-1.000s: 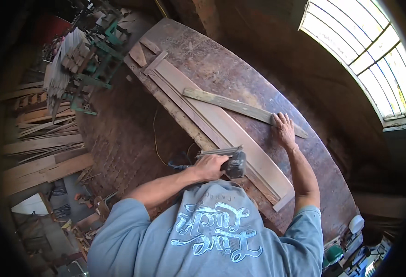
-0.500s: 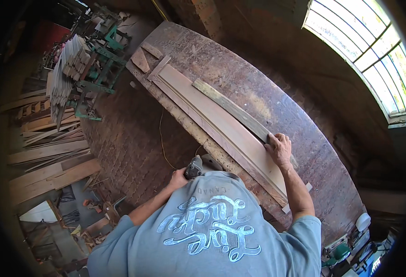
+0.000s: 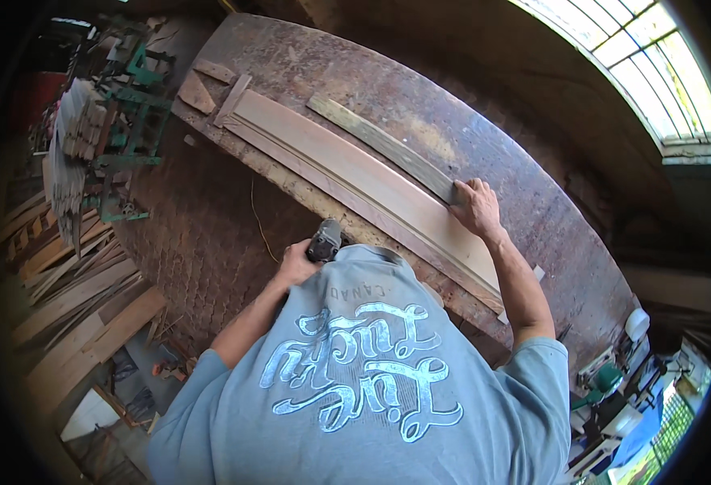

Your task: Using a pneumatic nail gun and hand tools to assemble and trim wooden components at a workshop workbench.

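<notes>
We see the left hand (image 3: 295, 265) off the near edge of the desk (image 3: 533, 210), fingers wrapped tight around a dark power tool (image 3: 324, 240); a yellow cord (image 3: 260, 222) hangs from that edge just beside it. The right hand (image 3: 477, 206) is flat, fingers spread and holding nothing, pressing the near end of a dark slat (image 3: 380, 145) where it touches the wide board (image 3: 355, 166).

The board lies lengthwise along the near edge of the desk, running toward the far left corner, with thin strips along its near side. The slat sits just behind it, at a slight angle. Small offcuts (image 3: 198, 93) sit at the far left corner.

We judge the board stiff, long and fairly heavy, best held from its long edges near the middle. The slat looks light, rigid and rough, likely to slide unless pinned from above. The tool looks dense and needs a full grip on its body.
</notes>
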The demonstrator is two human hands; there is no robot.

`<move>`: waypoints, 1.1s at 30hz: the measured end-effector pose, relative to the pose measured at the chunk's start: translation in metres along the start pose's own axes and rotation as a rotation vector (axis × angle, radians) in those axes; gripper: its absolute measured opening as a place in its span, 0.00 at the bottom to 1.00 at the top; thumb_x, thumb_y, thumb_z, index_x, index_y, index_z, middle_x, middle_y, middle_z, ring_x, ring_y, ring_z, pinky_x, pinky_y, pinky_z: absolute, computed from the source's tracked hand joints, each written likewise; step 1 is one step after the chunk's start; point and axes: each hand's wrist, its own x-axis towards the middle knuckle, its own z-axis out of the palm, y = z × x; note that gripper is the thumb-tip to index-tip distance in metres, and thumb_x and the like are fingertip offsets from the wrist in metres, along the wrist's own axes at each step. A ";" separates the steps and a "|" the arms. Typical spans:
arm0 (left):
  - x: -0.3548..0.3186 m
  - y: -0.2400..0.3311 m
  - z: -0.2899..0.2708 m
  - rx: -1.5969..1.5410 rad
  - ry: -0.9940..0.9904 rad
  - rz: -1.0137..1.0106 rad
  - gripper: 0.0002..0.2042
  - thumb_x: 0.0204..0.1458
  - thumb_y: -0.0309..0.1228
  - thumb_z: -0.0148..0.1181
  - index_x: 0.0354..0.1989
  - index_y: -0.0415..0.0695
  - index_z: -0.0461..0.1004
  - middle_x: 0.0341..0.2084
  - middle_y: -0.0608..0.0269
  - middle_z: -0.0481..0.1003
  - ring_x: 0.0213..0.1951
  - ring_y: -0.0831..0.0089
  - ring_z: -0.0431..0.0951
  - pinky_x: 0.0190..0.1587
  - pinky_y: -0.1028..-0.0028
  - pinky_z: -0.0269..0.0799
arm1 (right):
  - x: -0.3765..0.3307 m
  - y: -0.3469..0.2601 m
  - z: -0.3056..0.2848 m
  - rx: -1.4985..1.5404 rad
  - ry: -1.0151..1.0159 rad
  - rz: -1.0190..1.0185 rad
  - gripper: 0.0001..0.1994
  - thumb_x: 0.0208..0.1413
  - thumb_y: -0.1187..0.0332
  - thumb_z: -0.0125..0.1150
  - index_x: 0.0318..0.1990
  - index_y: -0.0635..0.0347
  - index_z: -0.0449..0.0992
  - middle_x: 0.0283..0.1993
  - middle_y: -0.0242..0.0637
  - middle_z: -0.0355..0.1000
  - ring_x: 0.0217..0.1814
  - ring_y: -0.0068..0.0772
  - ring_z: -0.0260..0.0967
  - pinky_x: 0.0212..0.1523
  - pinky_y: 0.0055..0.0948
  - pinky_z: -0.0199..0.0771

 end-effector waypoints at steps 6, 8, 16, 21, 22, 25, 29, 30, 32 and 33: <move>0.009 -0.021 -0.008 0.004 -0.013 -0.069 0.22 0.46 0.36 0.77 0.48 0.39 0.82 0.37 0.47 0.85 0.42 0.61 0.87 0.46 0.62 0.79 | 0.046 -0.046 0.033 0.159 0.193 0.009 0.22 0.51 0.61 0.74 0.53 0.55 0.79 0.53 0.48 0.75 0.58 0.57 0.72 0.58 0.53 0.75; 0.018 -0.024 -0.008 0.036 -0.028 -0.108 0.23 0.46 0.37 0.78 0.48 0.39 0.82 0.35 0.50 0.85 0.39 0.66 0.85 0.45 0.64 0.78 | 0.070 -0.064 0.054 0.076 0.232 0.083 0.18 0.52 0.62 0.71 0.51 0.53 0.79 0.51 0.45 0.75 0.56 0.53 0.72 0.56 0.50 0.75; 0.038 -0.036 -0.025 0.106 -0.035 -0.204 0.27 0.42 0.43 0.81 0.47 0.40 0.83 0.33 0.53 0.85 0.38 0.71 0.84 0.44 0.64 0.78 | 0.085 -0.078 0.067 0.172 0.254 0.097 0.15 0.60 0.67 0.61 0.53 0.46 0.84 0.51 0.38 0.75 0.57 0.45 0.70 0.57 0.45 0.69; 0.028 -0.021 -0.024 0.020 -0.028 -0.144 0.24 0.44 0.41 0.82 0.46 0.38 0.82 0.33 0.55 0.85 0.36 0.74 0.81 0.43 0.66 0.78 | 0.085 -0.074 0.064 0.217 0.256 0.039 0.14 0.60 0.68 0.59 0.51 0.47 0.84 0.50 0.41 0.76 0.55 0.50 0.71 0.55 0.48 0.71; 0.033 -0.032 -0.022 0.003 -0.059 -0.130 0.24 0.44 0.37 0.82 0.47 0.38 0.82 0.33 0.55 0.85 0.36 0.74 0.81 0.42 0.67 0.77 | 0.086 -0.069 0.063 0.219 0.261 0.030 0.14 0.58 0.68 0.59 0.51 0.46 0.84 0.50 0.41 0.76 0.54 0.52 0.72 0.55 0.49 0.72; 0.031 -0.004 -0.013 -0.008 -0.060 -0.083 0.23 0.45 0.34 0.80 0.48 0.39 0.82 0.36 0.52 0.86 0.40 0.69 0.85 0.45 0.63 0.80 | 0.080 -0.066 0.045 0.110 0.109 0.036 0.27 0.50 0.66 0.70 0.61 0.49 0.78 0.55 0.42 0.74 0.61 0.50 0.69 0.58 0.49 0.72; 0.022 0.017 -0.016 -0.029 -0.059 -0.174 0.23 0.46 0.36 0.78 0.50 0.41 0.82 0.38 0.49 0.86 0.43 0.65 0.87 0.47 0.63 0.80 | 0.088 -0.062 0.041 0.121 0.025 -0.043 0.28 0.49 0.67 0.70 0.61 0.54 0.77 0.55 0.44 0.73 0.61 0.52 0.70 0.61 0.47 0.72; 0.021 0.011 -0.013 -0.038 -0.052 -0.198 0.23 0.46 0.36 0.77 0.50 0.41 0.82 0.39 0.48 0.86 0.44 0.63 0.88 0.48 0.63 0.80 | 0.092 -0.062 0.042 0.125 0.003 -0.049 0.28 0.48 0.67 0.69 0.60 0.56 0.78 0.55 0.45 0.73 0.60 0.52 0.70 0.61 0.47 0.73; 0.022 0.008 -0.014 -0.058 -0.051 -0.167 0.23 0.46 0.36 0.77 0.50 0.40 0.82 0.39 0.48 0.86 0.44 0.61 0.88 0.48 0.62 0.80 | 0.096 -0.063 0.042 0.140 -0.010 -0.058 0.28 0.48 0.68 0.69 0.60 0.56 0.78 0.55 0.45 0.73 0.60 0.52 0.70 0.61 0.46 0.73; 0.023 0.007 -0.016 -0.077 -0.056 -0.132 0.23 0.45 0.36 0.77 0.50 0.40 0.82 0.39 0.47 0.86 0.44 0.60 0.88 0.48 0.62 0.80 | 0.098 -0.064 0.042 0.154 -0.020 -0.060 0.28 0.47 0.68 0.69 0.61 0.56 0.78 0.55 0.45 0.73 0.60 0.52 0.70 0.61 0.46 0.73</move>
